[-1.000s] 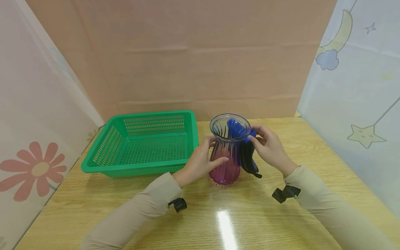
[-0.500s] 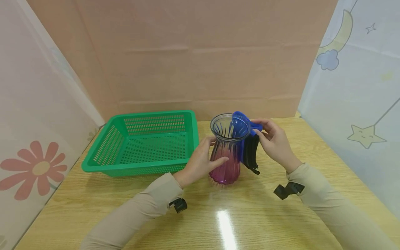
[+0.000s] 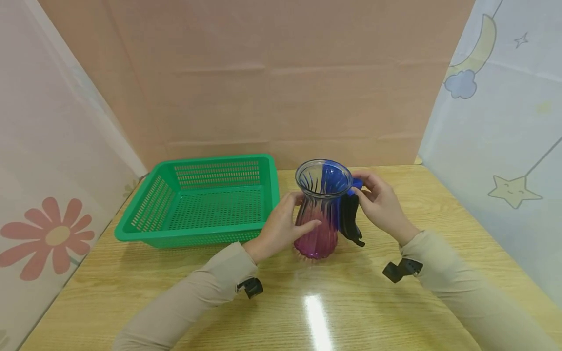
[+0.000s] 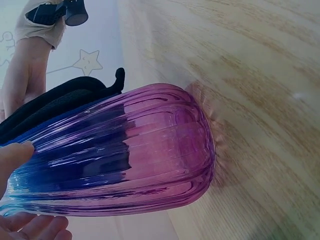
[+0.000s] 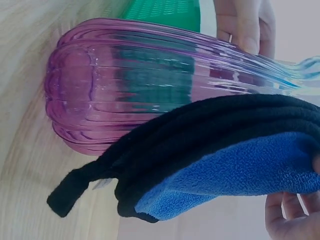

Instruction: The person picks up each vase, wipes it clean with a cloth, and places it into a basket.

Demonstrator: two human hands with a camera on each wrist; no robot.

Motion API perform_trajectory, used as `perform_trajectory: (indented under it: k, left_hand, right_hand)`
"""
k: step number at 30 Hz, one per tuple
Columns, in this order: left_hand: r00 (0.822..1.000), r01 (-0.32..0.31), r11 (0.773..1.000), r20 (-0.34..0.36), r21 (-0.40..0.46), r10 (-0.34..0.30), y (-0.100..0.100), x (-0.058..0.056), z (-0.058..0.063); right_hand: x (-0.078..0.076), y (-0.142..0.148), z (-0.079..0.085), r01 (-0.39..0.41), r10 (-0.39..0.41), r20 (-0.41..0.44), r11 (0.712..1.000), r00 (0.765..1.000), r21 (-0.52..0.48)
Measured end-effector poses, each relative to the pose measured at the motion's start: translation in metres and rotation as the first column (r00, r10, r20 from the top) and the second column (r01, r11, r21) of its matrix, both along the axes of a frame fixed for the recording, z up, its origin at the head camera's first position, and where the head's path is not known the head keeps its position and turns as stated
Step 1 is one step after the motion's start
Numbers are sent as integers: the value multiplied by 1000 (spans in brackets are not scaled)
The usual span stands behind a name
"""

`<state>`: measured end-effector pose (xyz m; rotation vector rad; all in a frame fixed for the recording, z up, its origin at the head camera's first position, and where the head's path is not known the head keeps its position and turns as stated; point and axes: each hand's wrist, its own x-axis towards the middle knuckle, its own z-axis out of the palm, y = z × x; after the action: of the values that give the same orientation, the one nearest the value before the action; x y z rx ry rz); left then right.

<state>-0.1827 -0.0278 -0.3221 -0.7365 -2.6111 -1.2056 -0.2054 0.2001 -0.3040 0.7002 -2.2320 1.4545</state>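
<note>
A ribbed glass vase, blue-tinted at the flared rim and pink-purple below, stands upright on the table. My left hand holds it round its left side, the thumb lying across the front and the other fingers mostly hidden behind. On the far side of the glass, my right hand pinches a folded blue terry cloth with black edging and a black hanging loop. The cloth lies along the vase's right outer wall, and its blue shows through the glass. In the left wrist view the vase fills the middle.
A green perforated plastic basket stands at the left, close to my left hand. Light wood tabletop extends in front and to the right. A pinkish-brown backdrop rises behind, with printed panels on both sides.
My right hand rubbed the cloth up and out to the right near the rim, then came back down and left against the vase. The left hand and the vase stayed in place.
</note>
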Motion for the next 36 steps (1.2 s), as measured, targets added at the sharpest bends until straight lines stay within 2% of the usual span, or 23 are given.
perform_trajectory:
  k: [26,36]
  left_hand:
    - [1000,3,1000,-7,4,-3,-1,1,0]
    - [1000,2,1000,-19,0,-2,-1,0,-2]
  right_hand:
    - [2,-2,-19,39,-46,37,985,998,170]
    - [3,-1,-29,48,-64,79,979,995,196]
